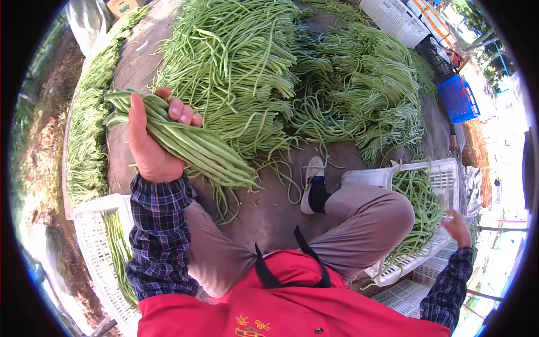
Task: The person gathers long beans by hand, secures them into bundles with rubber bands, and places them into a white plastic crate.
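Observation:
My left hand [154,143] is wrapped round a thick bundle of green long beans [196,143], lifted over the ground. The bundle slants down to the right, and its bunched ends stick out past my thumb. On the other side, my right hand [457,229] is by the outer edge of a white plastic crate [447,168]. Its fingers look apart, with nothing visible in them. Loose, tangled long beans [415,205] fill much of that crate. A second white crate [90,224], beside my left forearm, contains long beans [116,247] laid lengthwise and is partly covered by my sleeve.
Large heaps of long beans [236,62] [365,84] cover the ground ahead, and a long row of beans [90,146] runs along the left. A blue crate [458,98] and a white crate [394,19] stand at the upper right. My foot [313,185] is between the heaps and me.

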